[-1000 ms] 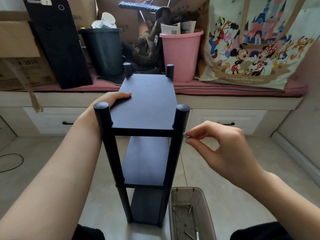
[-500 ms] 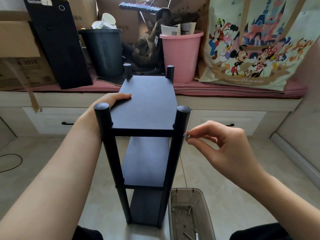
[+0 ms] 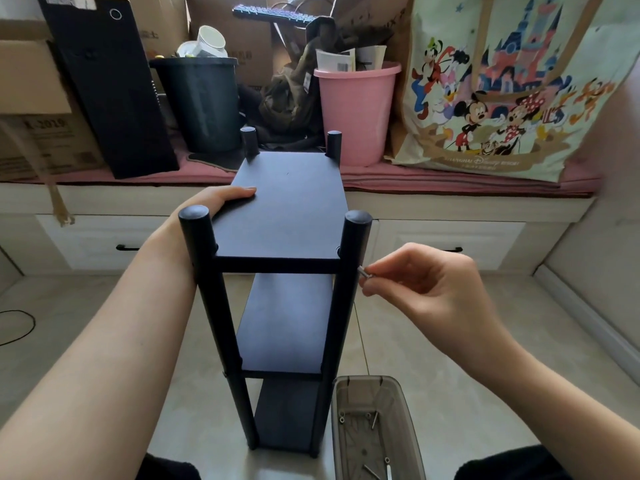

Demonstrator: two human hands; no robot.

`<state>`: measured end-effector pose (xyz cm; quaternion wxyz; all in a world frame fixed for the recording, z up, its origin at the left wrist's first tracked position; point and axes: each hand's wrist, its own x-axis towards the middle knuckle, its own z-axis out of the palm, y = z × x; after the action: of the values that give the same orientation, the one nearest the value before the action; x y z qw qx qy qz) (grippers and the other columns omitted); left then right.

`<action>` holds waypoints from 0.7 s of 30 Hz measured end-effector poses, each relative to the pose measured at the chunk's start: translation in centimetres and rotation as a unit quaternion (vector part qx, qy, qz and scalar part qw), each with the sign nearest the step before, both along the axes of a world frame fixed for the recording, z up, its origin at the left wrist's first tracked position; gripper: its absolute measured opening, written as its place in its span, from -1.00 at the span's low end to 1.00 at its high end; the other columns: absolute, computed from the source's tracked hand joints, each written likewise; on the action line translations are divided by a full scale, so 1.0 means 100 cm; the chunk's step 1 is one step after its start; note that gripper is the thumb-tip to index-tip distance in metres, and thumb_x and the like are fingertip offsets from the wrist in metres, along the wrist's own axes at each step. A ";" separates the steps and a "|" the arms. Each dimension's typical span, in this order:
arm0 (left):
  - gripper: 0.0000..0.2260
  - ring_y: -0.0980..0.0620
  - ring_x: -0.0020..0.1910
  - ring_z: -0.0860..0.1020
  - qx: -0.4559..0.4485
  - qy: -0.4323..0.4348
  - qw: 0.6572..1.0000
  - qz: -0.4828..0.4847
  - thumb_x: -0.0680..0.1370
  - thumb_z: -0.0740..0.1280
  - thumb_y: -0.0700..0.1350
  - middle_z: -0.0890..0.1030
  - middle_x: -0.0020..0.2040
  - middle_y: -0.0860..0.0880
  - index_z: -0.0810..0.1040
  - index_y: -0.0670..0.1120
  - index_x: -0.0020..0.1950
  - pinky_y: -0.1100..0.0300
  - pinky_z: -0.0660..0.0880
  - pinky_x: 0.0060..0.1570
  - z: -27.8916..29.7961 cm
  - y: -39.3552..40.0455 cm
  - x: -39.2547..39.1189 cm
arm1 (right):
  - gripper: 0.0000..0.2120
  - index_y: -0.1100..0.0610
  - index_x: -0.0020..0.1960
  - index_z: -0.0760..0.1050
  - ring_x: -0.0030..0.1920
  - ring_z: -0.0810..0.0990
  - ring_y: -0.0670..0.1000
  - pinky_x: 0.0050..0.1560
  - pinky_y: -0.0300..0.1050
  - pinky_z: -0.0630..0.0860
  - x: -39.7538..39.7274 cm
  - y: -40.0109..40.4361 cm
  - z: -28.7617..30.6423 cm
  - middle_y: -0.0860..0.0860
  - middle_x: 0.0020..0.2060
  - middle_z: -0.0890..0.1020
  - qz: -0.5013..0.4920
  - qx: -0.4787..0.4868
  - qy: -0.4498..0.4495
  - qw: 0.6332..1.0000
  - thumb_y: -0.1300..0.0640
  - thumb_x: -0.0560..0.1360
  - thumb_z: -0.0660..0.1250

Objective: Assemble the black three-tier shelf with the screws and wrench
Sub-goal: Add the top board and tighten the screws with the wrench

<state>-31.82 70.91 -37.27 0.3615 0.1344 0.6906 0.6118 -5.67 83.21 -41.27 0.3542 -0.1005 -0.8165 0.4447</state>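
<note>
The black three-tier shelf [image 3: 287,216] stands upright on the floor in front of me, its four round posts rising above the top board. My left hand [image 3: 214,202] rests on the top board's left edge, thumb lying flat on the board. My right hand [image 3: 422,285] pinches a small silver screw [image 3: 363,271] between thumb and forefinger, its tip at the outer side of the near right post [image 3: 349,271], level with the top board. The hole in the post is hidden from me.
A translucent grey bin [image 3: 377,431] with several screws and a wrench stands on the floor by the shelf's right foot. Behind the shelf runs a low bench with a pink bucket [image 3: 356,112], a dark bucket [image 3: 201,102], boxes and a cartoon-print bag [image 3: 498,84].
My right hand has turned slightly at the post, still pinching the screw at the same spot. My left hand and the shelf have stayed put.
</note>
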 end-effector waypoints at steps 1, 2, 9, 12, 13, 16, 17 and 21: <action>-0.83 0.06 -0.51 0.63 0.001 -0.001 1.000 0.001 0.61 0.34 -0.02 0.68 -0.39 -0.01 0.61 -0.10 -0.06 0.33 0.50 -0.56 0.000 0.000 0.000 | -0.82 0.01 -0.15 0.64 -0.16 0.72 -0.05 -0.03 -0.18 0.63 0.000 -0.001 -0.001 -0.08 -0.24 0.72 -0.003 0.009 0.000 1.000 0.27 0.40 0.53; -0.83 0.07 -0.52 0.63 0.001 0.001 1.000 0.001 0.62 0.33 -0.02 0.68 -0.40 -0.01 0.61 -0.10 -0.06 0.33 0.49 -0.56 0.001 0.000 0.001 | -0.84 0.01 -0.14 0.64 -0.15 0.72 -0.07 -0.02 -0.20 0.62 0.001 -0.002 -0.002 -0.10 -0.23 0.72 -0.010 0.037 -0.001 0.999 0.25 0.40 0.52; -0.82 0.07 -0.54 0.62 -0.004 -0.001 1.000 0.000 0.63 0.32 -0.03 0.67 -0.42 -0.02 0.59 -0.11 -0.08 0.33 0.48 -0.58 0.002 0.000 0.004 | -0.93 0.16 -0.15 0.65 -0.22 0.72 0.01 -0.10 -0.23 0.62 0.000 -0.004 0.008 0.05 -0.29 0.73 0.028 -0.133 -0.020 0.990 0.30 0.43 0.48; -0.81 0.07 -0.55 0.61 -0.003 0.002 1.000 0.007 0.63 0.32 -0.03 0.66 -0.44 -0.02 0.59 -0.12 -0.09 0.33 0.46 -0.60 0.002 0.000 0.005 | -0.95 0.20 -0.14 0.63 -0.21 0.73 0.03 -0.08 -0.23 0.61 -0.002 -0.006 0.010 0.09 -0.28 0.73 0.037 -0.162 -0.020 0.986 0.31 0.44 0.46; -0.81 0.07 -0.56 0.61 -0.002 0.004 1.000 0.009 0.62 0.33 -0.03 0.66 -0.44 -0.01 0.59 -0.12 -0.09 0.33 0.45 -0.61 0.002 0.000 0.005 | -0.93 0.19 -0.15 0.62 -0.20 0.73 0.02 -0.08 -0.23 0.61 -0.002 -0.007 0.010 0.07 -0.28 0.72 0.032 -0.140 -0.017 0.989 0.32 0.44 0.47; -0.81 0.07 -0.56 0.60 -0.001 0.004 1.000 0.009 0.62 0.33 -0.03 0.66 -0.44 -0.01 0.59 -0.12 -0.09 0.34 0.45 -0.61 0.002 -0.001 0.006 | -0.87 0.15 -0.16 0.62 -0.19 0.73 -0.01 -0.06 -0.23 0.61 -0.001 -0.007 0.009 0.03 -0.27 0.72 0.021 -0.081 -0.011 0.996 0.35 0.41 0.49; -0.81 0.07 -0.56 0.60 -0.003 0.004 1.000 0.009 0.62 0.33 -0.03 0.65 -0.44 -0.01 0.59 -0.12 -0.09 0.34 0.45 -0.61 0.003 -0.001 0.006 | -0.85 0.13 -0.16 0.62 -0.18 0.73 -0.01 -0.06 -0.23 0.61 0.000 -0.006 0.008 0.02 -0.26 0.73 0.018 -0.066 -0.010 0.998 0.35 0.41 0.49; -0.82 0.08 -0.57 0.60 -0.009 0.011 1.000 0.011 0.62 0.33 -0.03 0.65 -0.45 -0.01 0.58 -0.12 -0.08 0.34 0.46 -0.61 0.003 0.000 0.005 | -0.86 0.07 -0.13 0.63 -0.12 0.72 -0.09 0.01 -0.22 0.61 0.002 -0.004 0.003 -0.08 -0.21 0.72 -0.004 0.031 -0.014 0.999 0.28 0.42 0.51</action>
<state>-31.35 70.89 -37.00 0.3484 0.1299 0.7017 0.6078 -5.43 82.84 -40.99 0.3475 -0.0987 -0.8343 0.4165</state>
